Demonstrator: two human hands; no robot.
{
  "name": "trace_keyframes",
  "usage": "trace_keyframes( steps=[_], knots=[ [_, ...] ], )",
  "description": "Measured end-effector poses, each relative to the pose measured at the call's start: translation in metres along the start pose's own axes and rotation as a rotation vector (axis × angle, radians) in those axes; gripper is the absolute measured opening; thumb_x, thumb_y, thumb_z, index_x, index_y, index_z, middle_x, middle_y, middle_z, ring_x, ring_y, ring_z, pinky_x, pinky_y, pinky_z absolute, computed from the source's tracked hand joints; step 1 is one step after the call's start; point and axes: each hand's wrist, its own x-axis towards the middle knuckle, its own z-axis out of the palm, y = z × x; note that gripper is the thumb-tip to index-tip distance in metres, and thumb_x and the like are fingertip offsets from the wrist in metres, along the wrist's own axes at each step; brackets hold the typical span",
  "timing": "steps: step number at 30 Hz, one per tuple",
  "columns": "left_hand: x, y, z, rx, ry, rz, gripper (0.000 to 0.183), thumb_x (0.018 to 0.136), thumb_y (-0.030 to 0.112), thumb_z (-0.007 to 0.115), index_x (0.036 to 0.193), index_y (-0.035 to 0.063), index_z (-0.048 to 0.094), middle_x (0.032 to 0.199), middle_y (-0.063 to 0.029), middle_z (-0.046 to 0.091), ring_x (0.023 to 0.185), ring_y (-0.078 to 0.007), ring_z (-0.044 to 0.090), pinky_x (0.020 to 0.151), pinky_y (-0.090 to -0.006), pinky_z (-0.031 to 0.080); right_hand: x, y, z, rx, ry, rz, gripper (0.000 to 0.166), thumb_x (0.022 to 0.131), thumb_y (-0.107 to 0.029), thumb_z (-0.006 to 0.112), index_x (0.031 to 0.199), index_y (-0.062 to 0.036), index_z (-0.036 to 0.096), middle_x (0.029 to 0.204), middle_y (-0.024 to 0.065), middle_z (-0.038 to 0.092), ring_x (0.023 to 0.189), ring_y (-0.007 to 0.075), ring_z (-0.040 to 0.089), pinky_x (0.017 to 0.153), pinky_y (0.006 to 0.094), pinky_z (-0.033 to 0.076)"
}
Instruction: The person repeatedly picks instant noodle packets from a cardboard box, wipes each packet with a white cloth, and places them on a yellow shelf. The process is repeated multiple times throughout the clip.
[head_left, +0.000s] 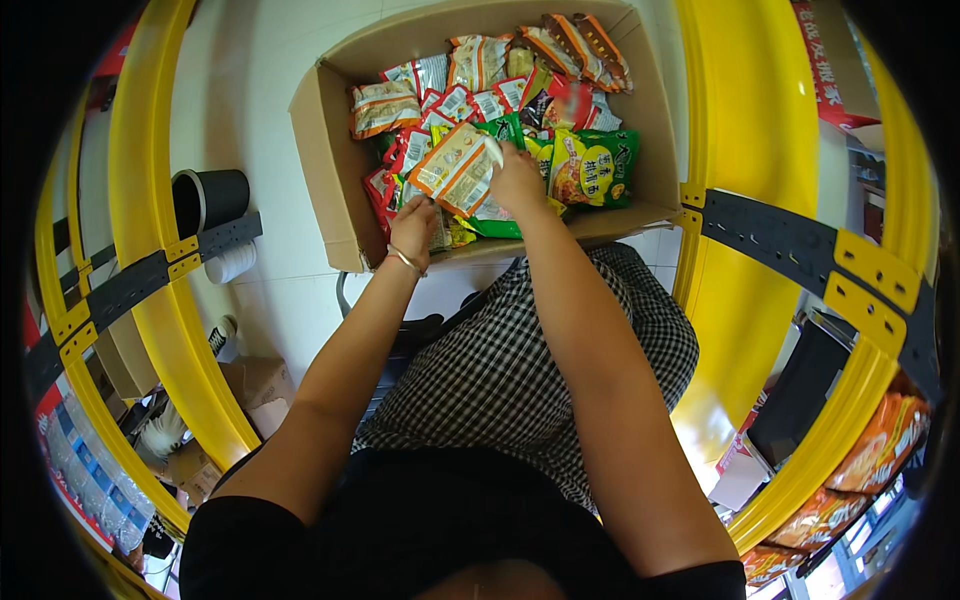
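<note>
My right hand (520, 180) grips the upper right end of an orange-and-cream food packet (455, 169), held tilted over an open cardboard box (319, 161). A small white piece (493, 151) shows by the fingers; I cannot tell what it is. My left hand (415, 227), with a bangle at the wrist, has its fingertips bent at the packet's lower left edge; whether they grip it is unclear. Beneath lie green-and-yellow instant noodle packets (595, 169) and red-and-white packets (454, 105). More orange-and-cream packets (385, 107) line the box's far and left sides, and brown-and-orange ones (602, 51) stand in the far right corner.
Yellow rack uprights (750, 112) with dark crossbars (772, 229) flank me on both sides. A black bin (211, 201) lies sideways at left, beside stacked white round items (231, 262). Orange packets (877, 442) sit at lower right, bottled water packs (94, 465) at lower left.
</note>
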Motion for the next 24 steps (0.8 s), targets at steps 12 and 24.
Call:
trace_keyframes(
  steps=[12,24],
  knots=[
    [0.037,-0.013,0.021,-0.245,-0.07,-0.142,0.031,0.088,0.016,0.051,0.115,0.0003,0.05,0.114,-0.011,0.055,0.106,-0.0232,0.051,0.096,-0.0351,0.039,0.063,0.02,0.04,-0.152,0.038,-0.01,0.046,0.086,-0.018,0.053,0.129,-0.0139,0.04,0.107,0.0179,0.058,0.099,0.0369,0.054,0.084,0.0454,0.045],
    [0.052,-0.008,0.011,-0.082,0.087,-0.047,0.017,0.09,0.009,0.05,0.106,0.0046,0.048,0.093,-0.0064,0.059,0.074,-0.0153,0.056,0.065,-0.0267,0.046,0.072,0.015,0.02,0.207,-0.184,0.188,0.058,0.08,-0.039,0.059,0.126,-0.0055,0.047,0.115,0.0222,0.056,0.103,0.0353,0.056,0.09,0.0421,0.043]
  ],
)
